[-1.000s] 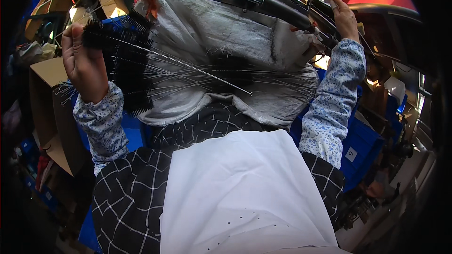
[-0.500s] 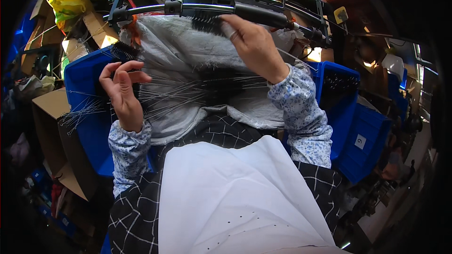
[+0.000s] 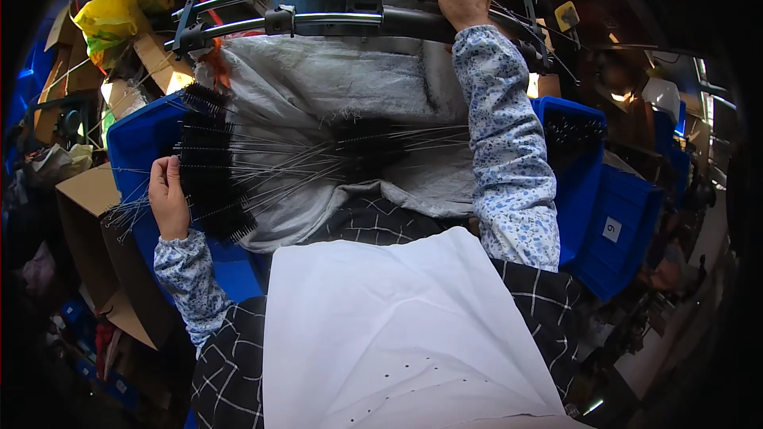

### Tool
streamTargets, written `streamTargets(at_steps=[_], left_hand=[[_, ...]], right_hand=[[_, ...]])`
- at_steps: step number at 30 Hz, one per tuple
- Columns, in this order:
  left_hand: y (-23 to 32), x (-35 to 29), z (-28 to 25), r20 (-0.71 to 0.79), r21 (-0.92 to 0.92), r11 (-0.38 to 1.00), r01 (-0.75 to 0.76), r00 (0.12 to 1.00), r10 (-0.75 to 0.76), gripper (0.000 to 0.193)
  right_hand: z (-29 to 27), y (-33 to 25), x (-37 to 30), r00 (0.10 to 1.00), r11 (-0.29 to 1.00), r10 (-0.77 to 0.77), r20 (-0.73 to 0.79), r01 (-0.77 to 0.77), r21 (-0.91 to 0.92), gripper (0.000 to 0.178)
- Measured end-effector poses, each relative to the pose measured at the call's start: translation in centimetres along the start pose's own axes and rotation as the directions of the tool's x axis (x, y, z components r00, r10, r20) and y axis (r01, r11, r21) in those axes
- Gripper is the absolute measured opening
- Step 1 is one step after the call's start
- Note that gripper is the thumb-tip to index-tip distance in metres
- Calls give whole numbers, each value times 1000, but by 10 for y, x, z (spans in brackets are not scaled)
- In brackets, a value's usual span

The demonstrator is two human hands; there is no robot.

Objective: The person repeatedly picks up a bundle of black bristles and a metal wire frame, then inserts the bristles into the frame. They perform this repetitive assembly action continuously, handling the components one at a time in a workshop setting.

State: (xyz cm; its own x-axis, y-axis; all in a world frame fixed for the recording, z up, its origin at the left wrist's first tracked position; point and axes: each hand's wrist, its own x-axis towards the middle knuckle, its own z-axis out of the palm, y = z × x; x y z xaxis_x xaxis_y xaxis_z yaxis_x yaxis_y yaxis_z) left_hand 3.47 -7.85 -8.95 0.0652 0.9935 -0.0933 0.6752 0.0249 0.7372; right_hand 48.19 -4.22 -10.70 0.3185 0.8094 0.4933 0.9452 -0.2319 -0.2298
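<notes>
Black brushes, dense-bristled and thin-wired, lie across wrinkled grey cloth

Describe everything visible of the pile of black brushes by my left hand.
The pile of black brushes lies across the greyish-white cloth, its left end over a blue bin. Dense bristles form a long dark band at left; thin, metallic-looking wire stems fan rightward, and others stick out leftward, ending in apparent small loops. Your left hand is at the band's left edge; whether it grips a brush is unclear.

Gry cloth, blk wire brushes on top
</notes>
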Motion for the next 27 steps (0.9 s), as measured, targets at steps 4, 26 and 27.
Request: streamTargets(at_steps=[4, 26, 27], left_hand=[[9, 3, -3, -220, 22, 986, -166, 961, 166, 28], [45, 1, -51, -619, -440, 730, -524, 765, 176, 17], [42, 4, -52, -626, -474, 697, -538, 762, 163, 17]], right_hand=[[0, -3, 1, 1000, 1000, -9, -17, 9, -21, 16], [1, 22, -12, 999, 956, 37, -20, -42, -292, 33], [2, 27, -10, 983, 978, 148, 106, -129, -164, 37]])
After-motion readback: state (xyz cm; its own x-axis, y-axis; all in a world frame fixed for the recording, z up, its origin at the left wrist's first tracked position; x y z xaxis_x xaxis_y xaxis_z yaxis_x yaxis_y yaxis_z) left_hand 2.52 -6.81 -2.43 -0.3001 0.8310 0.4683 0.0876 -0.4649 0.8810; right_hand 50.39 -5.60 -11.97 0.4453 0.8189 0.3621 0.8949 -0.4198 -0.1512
